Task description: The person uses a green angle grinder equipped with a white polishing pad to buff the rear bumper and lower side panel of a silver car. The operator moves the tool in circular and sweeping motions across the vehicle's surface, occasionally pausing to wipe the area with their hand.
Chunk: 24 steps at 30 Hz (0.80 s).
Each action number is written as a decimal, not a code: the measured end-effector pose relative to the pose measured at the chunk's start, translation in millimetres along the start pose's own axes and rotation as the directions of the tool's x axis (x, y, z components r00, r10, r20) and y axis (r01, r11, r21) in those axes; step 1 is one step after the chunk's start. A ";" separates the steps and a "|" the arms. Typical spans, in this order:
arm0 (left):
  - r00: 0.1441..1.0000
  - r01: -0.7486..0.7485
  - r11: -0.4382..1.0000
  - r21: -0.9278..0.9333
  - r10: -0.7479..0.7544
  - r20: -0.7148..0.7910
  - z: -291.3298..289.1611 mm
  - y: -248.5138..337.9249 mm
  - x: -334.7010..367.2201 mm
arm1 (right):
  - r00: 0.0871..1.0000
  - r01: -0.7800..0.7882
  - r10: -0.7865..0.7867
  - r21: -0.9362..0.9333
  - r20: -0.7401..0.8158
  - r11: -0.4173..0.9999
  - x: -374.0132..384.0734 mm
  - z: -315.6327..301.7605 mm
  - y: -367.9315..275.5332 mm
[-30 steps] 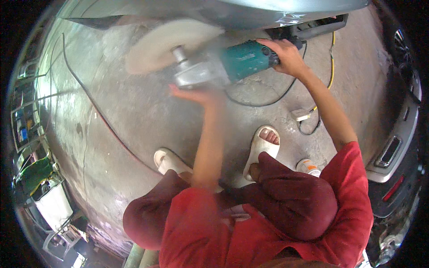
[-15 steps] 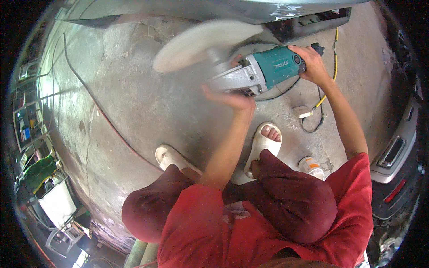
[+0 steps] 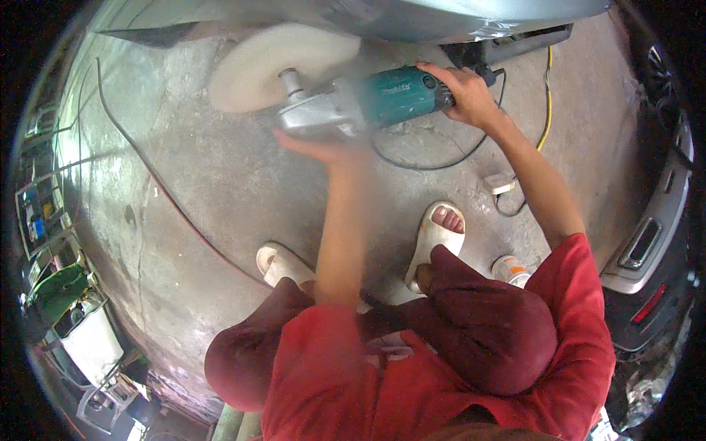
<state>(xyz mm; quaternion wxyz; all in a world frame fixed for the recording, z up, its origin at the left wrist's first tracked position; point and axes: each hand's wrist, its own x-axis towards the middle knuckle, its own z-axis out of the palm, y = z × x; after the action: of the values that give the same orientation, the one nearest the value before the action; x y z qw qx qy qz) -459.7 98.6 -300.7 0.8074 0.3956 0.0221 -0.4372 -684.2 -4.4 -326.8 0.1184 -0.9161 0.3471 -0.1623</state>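
Note:
A teal power polisher (image 3: 401, 95) with a silver metal head and a broad, pale round pad (image 3: 287, 62) is held between my two hands. My right hand (image 3: 471, 92) is wrapped round its rear end. From below, my left hand (image 3: 320, 147) clasps the silver head, partly blurred, with some fingers hidden behind it. The pad is smeared by motion, its upper edge close to a glossy grey car panel (image 3: 441, 18) along the top of the view.
A black cord trails from the polisher to a white socket block (image 3: 499, 183) on a yellow cable (image 3: 548, 95). A white tub with an orange label (image 3: 510, 270) stands by my right foot. At left lies a thin hose (image 3: 158, 176); a car bumper part (image 3: 647, 246) is at right.
Both hands and the polisher have moved left and slightly upward. The pad now lies farther left beneath the grey panel.

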 end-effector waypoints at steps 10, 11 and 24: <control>0.992 0.119 0.990 0.078 -0.121 0.019 9.1 26.4 -37.4 | 0.973 -0.215 0.216 0.023 -0.081 0.976 -84.9 -22.1 -53.5; 0.977 0.212 0.974 0.080 -0.212 -0.009 20.4 32.0 -55.3 | 0.968 -0.226 0.226 0.014 -0.111 0.974 -102.3 -25.0 -54.6; 0.914 0.269 0.958 0.101 -0.287 0.286 -19.2 5.7 -51.1 | 0.925 -0.356 0.360 0.051 -0.124 0.933 -126.0 -31.6 -97.3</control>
<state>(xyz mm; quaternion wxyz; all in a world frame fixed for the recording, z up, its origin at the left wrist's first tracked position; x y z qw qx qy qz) -481.2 148.2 -290.8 0.7189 0.3416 -0.0568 -0.6027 -727.0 148.5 -292.8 0.1357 -0.8230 0.5130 -0.2026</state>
